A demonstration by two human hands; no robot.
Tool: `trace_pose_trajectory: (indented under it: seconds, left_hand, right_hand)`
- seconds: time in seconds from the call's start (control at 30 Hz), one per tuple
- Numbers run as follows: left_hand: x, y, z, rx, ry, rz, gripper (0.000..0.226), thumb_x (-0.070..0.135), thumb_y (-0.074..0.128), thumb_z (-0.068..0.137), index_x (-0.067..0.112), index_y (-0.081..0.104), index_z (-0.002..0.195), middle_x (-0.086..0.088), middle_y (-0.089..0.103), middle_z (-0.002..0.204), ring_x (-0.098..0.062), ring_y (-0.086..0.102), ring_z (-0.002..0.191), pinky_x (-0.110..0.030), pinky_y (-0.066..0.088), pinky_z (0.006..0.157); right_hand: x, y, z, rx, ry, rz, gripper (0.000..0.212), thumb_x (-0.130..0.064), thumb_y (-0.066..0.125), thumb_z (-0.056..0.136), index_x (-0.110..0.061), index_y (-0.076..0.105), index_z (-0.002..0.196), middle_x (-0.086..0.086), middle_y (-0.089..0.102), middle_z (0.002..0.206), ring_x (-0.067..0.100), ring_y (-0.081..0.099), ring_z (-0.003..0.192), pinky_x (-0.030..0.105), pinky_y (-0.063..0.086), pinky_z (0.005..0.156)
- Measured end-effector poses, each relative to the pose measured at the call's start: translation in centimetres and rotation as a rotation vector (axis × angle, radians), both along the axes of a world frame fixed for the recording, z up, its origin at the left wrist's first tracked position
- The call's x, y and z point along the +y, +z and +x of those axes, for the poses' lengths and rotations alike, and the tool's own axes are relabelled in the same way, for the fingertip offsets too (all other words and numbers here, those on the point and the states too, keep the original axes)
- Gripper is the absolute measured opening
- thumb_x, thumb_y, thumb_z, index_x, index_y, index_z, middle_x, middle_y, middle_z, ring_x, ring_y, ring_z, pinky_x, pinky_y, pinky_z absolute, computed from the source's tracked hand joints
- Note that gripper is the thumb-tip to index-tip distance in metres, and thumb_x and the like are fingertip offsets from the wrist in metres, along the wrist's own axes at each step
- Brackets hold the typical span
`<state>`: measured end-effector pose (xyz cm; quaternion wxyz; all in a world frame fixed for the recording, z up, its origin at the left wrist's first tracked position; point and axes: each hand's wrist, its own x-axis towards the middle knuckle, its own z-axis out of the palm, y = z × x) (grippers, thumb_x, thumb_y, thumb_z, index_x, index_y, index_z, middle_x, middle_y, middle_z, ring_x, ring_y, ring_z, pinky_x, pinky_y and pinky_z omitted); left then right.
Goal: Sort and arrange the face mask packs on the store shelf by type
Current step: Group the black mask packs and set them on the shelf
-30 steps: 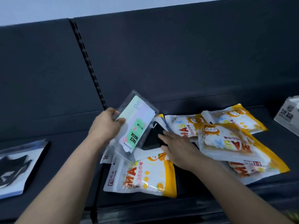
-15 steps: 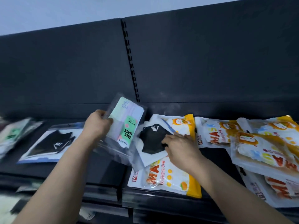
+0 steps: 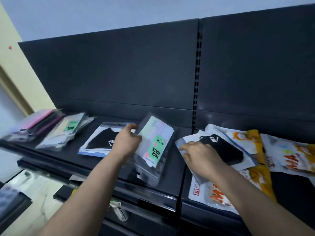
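The dark store shelf [image 3: 173,176] is roughly half sorted, by my reading. The largest unsorted part is the heap of orange cartoon mask packs [image 3: 289,157] at 3 to 4 o'clock, which overlap at odd angles, with one more orange pack [image 3: 216,193] lying at the front edge at 5 o'clock. From 9 o'clock inward three groups look settled. The pink and dark pile [image 3: 34,123] is farthest out, the green-label pile [image 3: 68,132] lies just beside it, and a sorted black mask pack [image 3: 100,142] lies flat on its own, nearer the centre. Two packs are in hand. The clear green-label FACE MASK pack [image 3: 156,147] is tilted up off the shelf at the centre, and the left hand [image 3: 126,142] pinches its upper left edge between thumb and fingers. It likely belongs on the green-label pile at 9 o'clock. The loose black mask pack [image 3: 226,150] rests on the heap at 3 o'clock. The right hand [image 3: 199,157] has its fingers curled over that pack's near left edge and appears to grasp it. Its match is the black one to the left. Once those two are placed, the orange packs remain to be squared into one stack.
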<state>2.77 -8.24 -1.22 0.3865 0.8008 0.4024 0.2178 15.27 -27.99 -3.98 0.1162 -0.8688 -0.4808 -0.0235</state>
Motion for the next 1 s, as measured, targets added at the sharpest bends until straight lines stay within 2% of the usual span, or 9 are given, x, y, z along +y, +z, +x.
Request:
trace_pose_trajectory:
  seconds: [0.17, 0.3, 0.4, 0.5, 0.6, 0.73, 0.83, 0.9, 1.0]
  left_hand:
    - [5.3, 0.4, -2.7, -0.051, 0.068, -0.047, 0.047, 0.007, 0.046, 0.085, 0.018, 0.049, 0.131, 0.002, 0.061, 0.079, -0.026, 0.063, 0.078, -0.048, 0.056, 0.075]
    - [11.3, 0.7, -5.9, -0.137, 0.159, -0.034, 0.052, 0.003, 0.048, 0.082, 0.015, 0.050, 0.132, -0.007, 0.065, 0.112, -0.028, 0.064, 0.097, -0.049, 0.055, 0.086]
    - [16.3, 1.5, -8.8, -0.156, 0.280, 0.044, 0.053, 0.004, 0.048, 0.082, 0.012, 0.049, 0.134, -0.011, 0.066, 0.119, -0.030, 0.063, 0.105, -0.042, 0.051, 0.094]
    - [21.5, 1.9, -11.2, -0.077, 0.351, 0.140, 0.055, 0.008, 0.047, 0.084, 0.016, 0.047, 0.138, -0.011, 0.065, 0.120, -0.033, 0.060, 0.109, -0.039, 0.049, 0.093]
    - [26.0, 1.2, -12.4, -0.021, 0.323, 0.150, 0.056, 0.011, 0.045, 0.078, 0.021, 0.052, 0.133, -0.011, 0.066, 0.119, -0.035, 0.064, 0.099, -0.045, 0.054, 0.087]
    - [30.6, 0.1, -12.7, -0.002, 0.290, 0.118, 0.053, 0.009, 0.045, 0.079, 0.021, 0.056, 0.130, -0.011, 0.069, 0.111, -0.032, 0.067, 0.087, -0.041, 0.057, 0.079]
    - [33.4, -0.3, -12.6, -0.010, 0.295, 0.126, 0.048, 0.017, 0.055, 0.084, 0.019, 0.056, 0.131, -0.010, 0.067, 0.120, -0.030, 0.066, 0.098, -0.040, 0.054, 0.087]
    - [35.0, -1.0, -12.6, 0.100, 0.284, 0.180, 0.051, 0.023, 0.060, 0.085, 0.019, 0.053, 0.135, -0.011, 0.061, 0.129, -0.032, 0.060, 0.113, -0.040, 0.049, 0.095]
    - [36.4, -2.3, -12.5, 0.401, 0.256, 0.276, 0.048, 0.023, 0.055, 0.087, 0.021, 0.053, 0.136, -0.020, 0.049, 0.136, -0.040, 0.045, 0.124, -0.045, 0.039, 0.104]
  right_hand:
    - [5.5, 0.2, -2.3, 0.010, 0.031, 0.001, 0.035, -0.026, 0.044, 0.095, -0.029, 0.050, 0.130, -0.007, 0.056, 0.130, 0.018, 0.049, 0.122, 0.033, 0.038, 0.100]
    - [10.6, 0.3, -4.7, 0.023, 0.031, 0.009, 0.036, -0.025, 0.042, 0.097, -0.029, 0.048, 0.133, -0.007, 0.053, 0.135, 0.018, 0.047, 0.125, 0.035, 0.039, 0.100]
    - [14.5, -0.3, -6.6, 0.017, 0.049, 0.013, 0.036, -0.025, 0.043, 0.096, -0.028, 0.049, 0.131, -0.007, 0.054, 0.133, 0.018, 0.049, 0.123, 0.035, 0.040, 0.099]
    - [18.8, -0.7, -8.2, 0.016, 0.069, 0.026, 0.034, -0.022, 0.045, 0.095, -0.026, 0.053, 0.127, -0.004, 0.058, 0.128, 0.021, 0.052, 0.118, 0.036, 0.044, 0.095]
    - [22.3, -1.0, -9.5, 0.015, 0.080, 0.014, 0.034, -0.017, 0.045, 0.093, -0.023, 0.055, 0.125, -0.002, 0.061, 0.121, 0.024, 0.055, 0.112, 0.035, 0.045, 0.088]
    - [26.0, -1.2, -10.3, 0.014, 0.070, -0.025, 0.034, -0.019, 0.043, 0.094, -0.027, 0.054, 0.125, -0.005, 0.058, 0.126, 0.021, 0.054, 0.114, 0.035, 0.043, 0.088]
    - [27.6, -1.3, -10.2, 0.029, 0.051, -0.070, 0.033, -0.023, 0.042, 0.096, -0.029, 0.052, 0.126, -0.007, 0.057, 0.128, 0.019, 0.053, 0.116, 0.034, 0.041, 0.090]
    - [28.0, -1.4, -10.0, 0.040, 0.029, -0.071, 0.033, -0.024, 0.043, 0.096, -0.030, 0.052, 0.128, -0.007, 0.056, 0.129, 0.019, 0.052, 0.116, 0.034, 0.040, 0.092]
    - [28.3, -1.6, -9.5, 0.039, 0.002, -0.067, 0.033, -0.024, 0.044, 0.095, -0.031, 0.053, 0.126, -0.010, 0.056, 0.130, 0.017, 0.052, 0.117, 0.032, 0.041, 0.091]
